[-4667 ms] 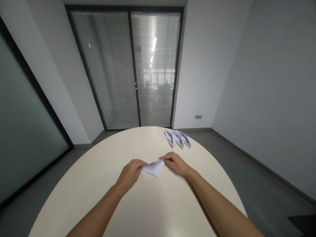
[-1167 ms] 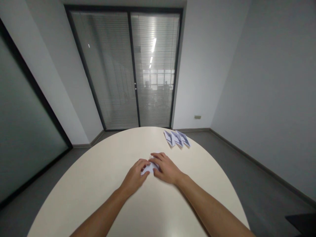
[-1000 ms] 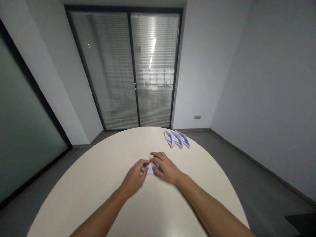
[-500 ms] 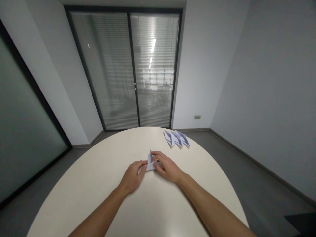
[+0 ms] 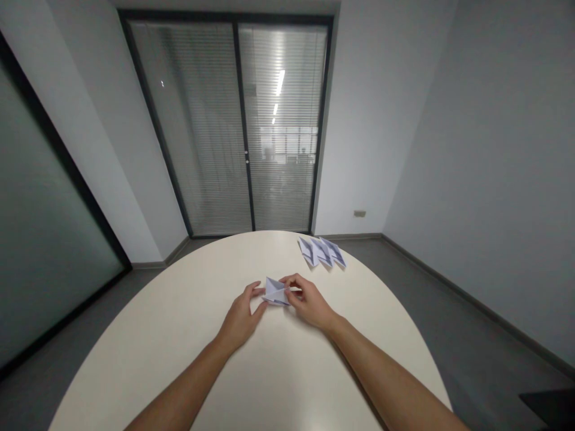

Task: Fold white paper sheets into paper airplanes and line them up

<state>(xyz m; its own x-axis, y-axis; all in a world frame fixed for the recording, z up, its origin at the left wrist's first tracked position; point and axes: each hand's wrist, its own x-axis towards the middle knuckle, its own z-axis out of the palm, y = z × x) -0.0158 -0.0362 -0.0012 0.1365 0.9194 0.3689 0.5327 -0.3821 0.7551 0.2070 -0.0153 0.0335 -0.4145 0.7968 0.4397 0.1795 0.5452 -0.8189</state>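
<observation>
A small folded piece of white paper (image 5: 275,291) with pale bluish shading sits between my hands over the table. Its creased faces are partly spread, with one point rising at the upper left. My right hand (image 5: 308,302) pinches the paper's right side between thumb and fingers. At the left, my left hand (image 5: 242,312) has its thumb and fingers apart, with the fingertips beside the paper's left edge; the thumb is close to or touching its lower left corner.
Three similar folded papers (image 5: 322,252) overlap in a row near the far right edge of the round cream table (image 5: 193,335). Beyond the table stands a glass partition with blinds (image 5: 283,179). A dark object (image 5: 548,404) shows at the lower right.
The folded paper has turned and spread, now showing its creased inner faces. My left fingers have parted from their pinch, while my right hand keeps hold at the paper's right side.
</observation>
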